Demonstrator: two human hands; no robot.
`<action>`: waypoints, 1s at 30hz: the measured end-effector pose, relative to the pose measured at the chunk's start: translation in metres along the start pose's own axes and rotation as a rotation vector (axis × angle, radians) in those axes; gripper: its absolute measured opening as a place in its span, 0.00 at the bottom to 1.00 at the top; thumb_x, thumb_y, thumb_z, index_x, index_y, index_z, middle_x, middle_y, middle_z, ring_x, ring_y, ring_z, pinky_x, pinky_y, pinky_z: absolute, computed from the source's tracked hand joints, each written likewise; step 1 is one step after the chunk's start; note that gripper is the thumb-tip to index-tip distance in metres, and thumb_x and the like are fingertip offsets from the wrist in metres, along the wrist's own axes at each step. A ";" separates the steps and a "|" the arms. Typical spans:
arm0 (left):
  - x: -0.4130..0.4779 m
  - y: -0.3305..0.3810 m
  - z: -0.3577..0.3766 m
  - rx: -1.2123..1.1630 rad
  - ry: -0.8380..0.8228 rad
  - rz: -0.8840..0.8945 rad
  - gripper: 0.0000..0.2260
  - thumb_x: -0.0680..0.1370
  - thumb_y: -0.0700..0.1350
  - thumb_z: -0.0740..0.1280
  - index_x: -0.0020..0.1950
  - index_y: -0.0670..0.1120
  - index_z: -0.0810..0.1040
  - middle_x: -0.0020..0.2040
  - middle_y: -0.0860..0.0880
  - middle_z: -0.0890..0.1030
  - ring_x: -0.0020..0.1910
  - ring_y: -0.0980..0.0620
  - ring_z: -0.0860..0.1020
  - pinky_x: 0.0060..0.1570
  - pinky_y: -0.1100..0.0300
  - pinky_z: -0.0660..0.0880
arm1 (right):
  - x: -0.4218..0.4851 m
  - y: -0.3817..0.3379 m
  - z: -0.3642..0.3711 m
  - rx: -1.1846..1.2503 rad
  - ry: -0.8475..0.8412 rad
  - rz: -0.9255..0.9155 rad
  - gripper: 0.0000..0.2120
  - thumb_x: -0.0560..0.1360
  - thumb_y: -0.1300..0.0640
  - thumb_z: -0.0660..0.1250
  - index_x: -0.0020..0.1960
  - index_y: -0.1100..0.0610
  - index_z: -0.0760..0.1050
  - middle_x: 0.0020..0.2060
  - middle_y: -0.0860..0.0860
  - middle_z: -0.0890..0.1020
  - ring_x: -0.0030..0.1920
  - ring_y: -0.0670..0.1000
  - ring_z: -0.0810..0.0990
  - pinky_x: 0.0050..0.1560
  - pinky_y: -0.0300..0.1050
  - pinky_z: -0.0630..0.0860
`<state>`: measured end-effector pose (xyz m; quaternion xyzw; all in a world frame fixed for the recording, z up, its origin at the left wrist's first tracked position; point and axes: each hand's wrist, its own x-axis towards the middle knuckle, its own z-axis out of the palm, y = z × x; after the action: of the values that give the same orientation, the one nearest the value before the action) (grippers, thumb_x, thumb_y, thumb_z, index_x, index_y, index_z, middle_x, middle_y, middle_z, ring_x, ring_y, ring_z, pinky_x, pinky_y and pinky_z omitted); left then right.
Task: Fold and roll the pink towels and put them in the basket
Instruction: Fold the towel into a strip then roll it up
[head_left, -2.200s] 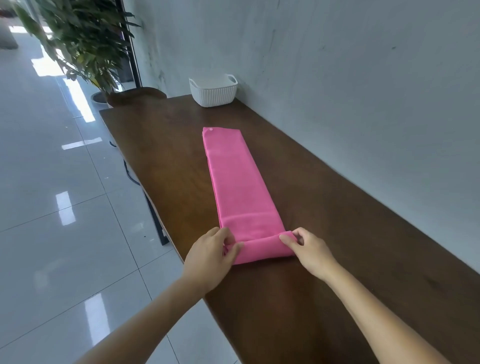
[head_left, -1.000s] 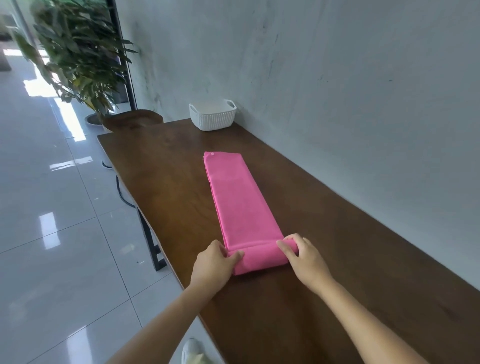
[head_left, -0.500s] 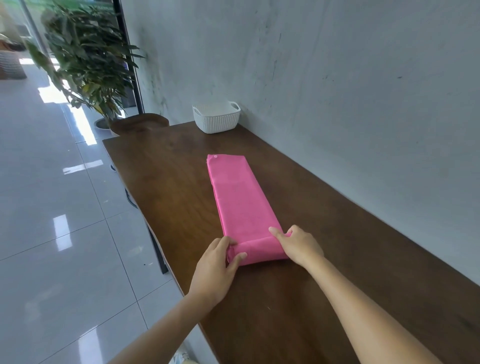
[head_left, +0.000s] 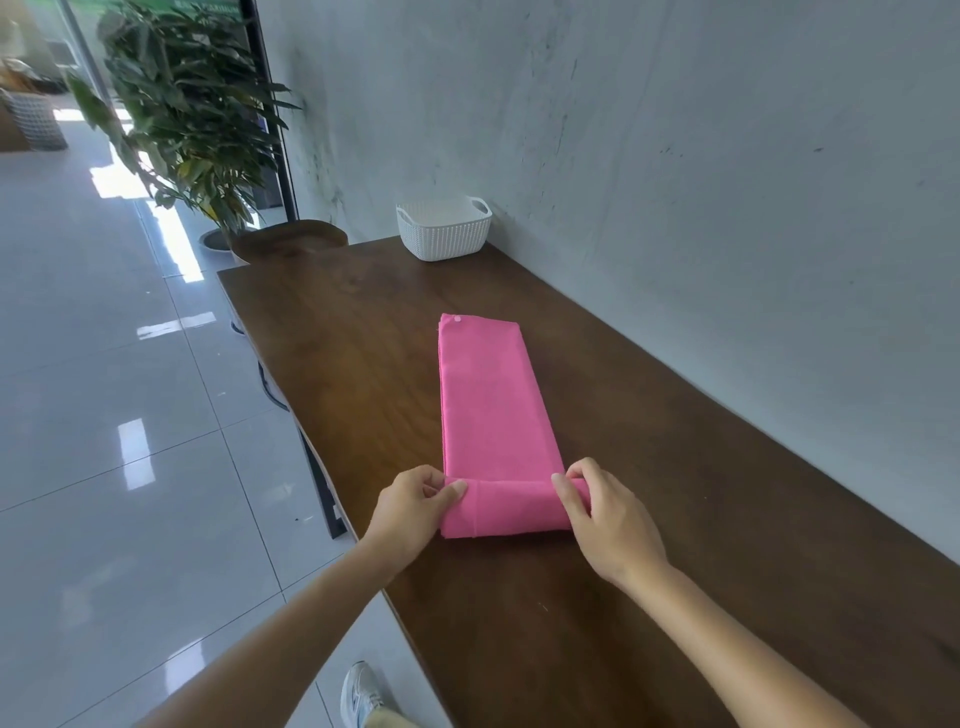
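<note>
towel (head_left: 493, 415): folded strip flat on table (head_left: 675, 519), near end rolled | left hand (head_left: 410, 512): pinches roll's left end | right hand (head_left: 610, 519): curled round right end | basket (head_left: 443, 228): far end by wall, seemingly holds nothing, well apart from towel

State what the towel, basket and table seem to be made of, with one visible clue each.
The pink towel looks like soft matt cloth, perhaps microfibre: it folds flat and rolls at its near end. The basket is white, probably moulded plastic: a regular knit-like pattern covers its walls. The table is dark wood or veneer with a low sheen: grain streaks show.
</note>
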<state>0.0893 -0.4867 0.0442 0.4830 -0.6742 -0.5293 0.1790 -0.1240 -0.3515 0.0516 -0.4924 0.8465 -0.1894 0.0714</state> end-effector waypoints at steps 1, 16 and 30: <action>0.000 0.000 -0.003 -0.017 -0.020 -0.016 0.09 0.81 0.53 0.68 0.50 0.47 0.80 0.47 0.49 0.84 0.46 0.51 0.83 0.48 0.56 0.82 | -0.006 0.003 0.003 0.011 0.001 -0.023 0.25 0.79 0.30 0.45 0.60 0.44 0.70 0.57 0.42 0.75 0.49 0.41 0.77 0.37 0.30 0.68; -0.003 -0.001 -0.003 0.325 0.232 0.162 0.04 0.82 0.51 0.66 0.50 0.53 0.77 0.49 0.55 0.78 0.47 0.56 0.78 0.48 0.58 0.81 | 0.000 -0.008 0.013 0.079 -0.063 0.013 0.28 0.76 0.27 0.46 0.60 0.45 0.68 0.55 0.44 0.76 0.46 0.42 0.76 0.33 0.33 0.69; 0.000 -0.002 -0.007 0.382 -0.012 0.271 0.29 0.76 0.65 0.67 0.72 0.53 0.67 0.61 0.56 0.74 0.56 0.57 0.75 0.57 0.60 0.77 | 0.046 -0.028 0.006 0.000 -0.031 0.185 0.21 0.82 0.35 0.51 0.53 0.51 0.71 0.49 0.48 0.76 0.43 0.48 0.76 0.33 0.42 0.67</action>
<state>0.0958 -0.4900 0.0450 0.4100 -0.8219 -0.3661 0.1495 -0.1231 -0.4052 0.0599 -0.4149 0.8873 -0.1741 0.1016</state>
